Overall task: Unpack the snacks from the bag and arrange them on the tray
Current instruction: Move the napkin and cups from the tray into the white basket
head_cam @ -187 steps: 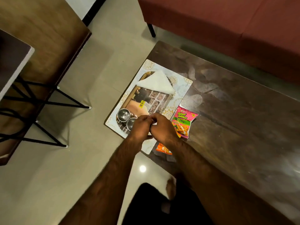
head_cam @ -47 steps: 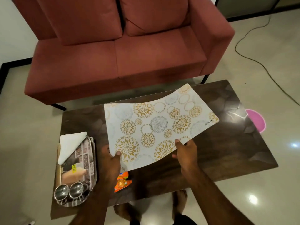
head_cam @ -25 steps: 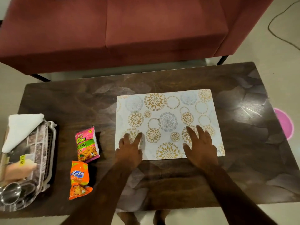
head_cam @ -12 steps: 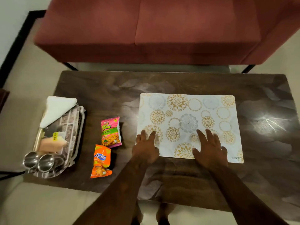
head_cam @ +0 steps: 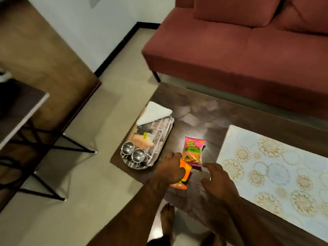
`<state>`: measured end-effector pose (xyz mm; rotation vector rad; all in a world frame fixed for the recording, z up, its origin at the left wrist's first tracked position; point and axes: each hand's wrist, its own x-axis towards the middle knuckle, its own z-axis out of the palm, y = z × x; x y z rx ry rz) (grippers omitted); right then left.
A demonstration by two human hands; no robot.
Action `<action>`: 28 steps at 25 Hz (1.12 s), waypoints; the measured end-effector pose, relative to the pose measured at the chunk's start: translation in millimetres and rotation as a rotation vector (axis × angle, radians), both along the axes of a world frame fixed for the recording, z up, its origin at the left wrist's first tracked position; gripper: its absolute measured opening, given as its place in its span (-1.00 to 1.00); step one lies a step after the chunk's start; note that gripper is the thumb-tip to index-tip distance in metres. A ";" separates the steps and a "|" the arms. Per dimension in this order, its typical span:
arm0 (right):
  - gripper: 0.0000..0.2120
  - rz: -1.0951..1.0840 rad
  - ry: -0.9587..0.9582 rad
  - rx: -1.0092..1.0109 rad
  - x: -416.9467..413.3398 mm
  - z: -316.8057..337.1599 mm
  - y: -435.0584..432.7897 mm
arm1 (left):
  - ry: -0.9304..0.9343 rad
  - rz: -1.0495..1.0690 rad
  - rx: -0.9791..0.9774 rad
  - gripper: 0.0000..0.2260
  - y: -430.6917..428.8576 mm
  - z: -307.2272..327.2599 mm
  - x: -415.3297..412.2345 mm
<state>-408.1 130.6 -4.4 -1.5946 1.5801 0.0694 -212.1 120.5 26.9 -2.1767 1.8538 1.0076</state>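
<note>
A pink-and-green snack packet (head_cam: 193, 151) lies flat on the dark table (head_cam: 204, 110). Just below it is an orange snack packet (head_cam: 186, 172), and my left hand (head_cam: 170, 170) rests over its left half with the fingers curved; the grip is hidden. My right hand (head_cam: 218, 181) hovers to the right of the orange packet, fingers spread and holding nothing. The steel tray (head_cam: 166, 135) sits at the table's left end, left of both packets. No bag is in view.
The tray carries two steel cups (head_cam: 133, 151), a folded white napkin (head_cam: 154, 113) and a pale packet (head_cam: 142, 141). A patterned placemat (head_cam: 275, 166) covers the table on the right. A red sofa (head_cam: 230, 47) stands behind, and a black-legged side table (head_cam: 17, 110) is left.
Both hands have left the placemat and moved left to the snack packets. My left hand now lies on the orange packet. The view has swung to the left.
</note>
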 end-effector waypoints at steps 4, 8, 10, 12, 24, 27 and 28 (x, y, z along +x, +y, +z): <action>-0.49 -0.012 -0.034 0.022 67.5 8.5 -23.0 | 0.061 0.115 0.018 -0.56 -10.2 8.0 80.5; -0.48 -0.047 0.015 0.065 127.7 -3.4 -52.0 | 0.131 0.163 0.040 -0.63 -43.2 0.1 152.3; -0.49 -0.084 0.012 0.089 158.8 -14.1 -66.2 | 0.170 0.183 0.007 -0.67 -63.5 -7.6 191.6; -0.51 -0.126 -0.001 0.092 184.8 -22.8 -78.6 | 0.197 0.235 -0.041 -0.72 -82.8 -12.7 229.0; -0.80 -0.672 -0.173 0.319 247.9 -86.5 -104.4 | 0.178 0.450 0.211 -0.69 -129.5 -87.0 287.6; -0.82 -0.775 -0.254 0.405 251.2 -93.7 -106.6 | 0.131 0.524 0.173 -0.73 -131.9 -93.0 282.9; -0.78 -0.797 -0.283 0.427 252.1 -95.2 -107.8 | 0.152 0.516 0.171 -0.75 -134.0 -96.6 284.2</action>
